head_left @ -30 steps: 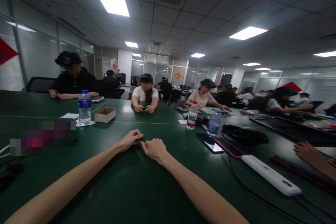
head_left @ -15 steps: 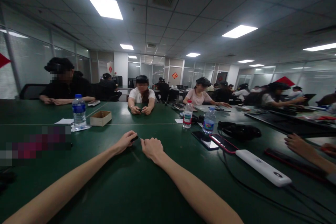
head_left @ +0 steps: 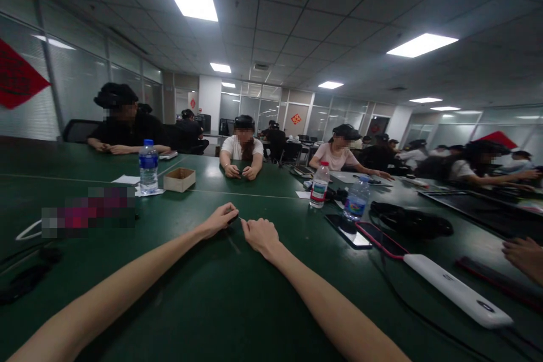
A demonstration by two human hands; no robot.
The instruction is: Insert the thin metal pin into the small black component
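Observation:
My left hand [head_left: 220, 221] is closed around a small dark object [head_left: 234, 218], whose kind I cannot make out. Most of that object is hidden by the fingers. Just to its right, my right hand [head_left: 260, 236] has its fingers curled in a pinch, back of the hand upward. A thin, pale tip seems to stick out from it toward the left hand, too small to name. A narrow gap parts the two hands, low over the green table [head_left: 199, 305].
Left stand a water bottle [head_left: 148, 168] and a small open box [head_left: 179, 180]. Right are a red-capped bottle [head_left: 319, 186], a blue-capped bottle [head_left: 356, 201], a phone [head_left: 345, 231], and a white power bank [head_left: 456, 289] with cables. A co-worker's hand [head_left: 525, 257] shows at the right edge. Several people sit around.
The camera has turned left, so the whole scene sits farther right. Both hands keep nearly the same pose, and less of the dark object shows at the left fingertips.

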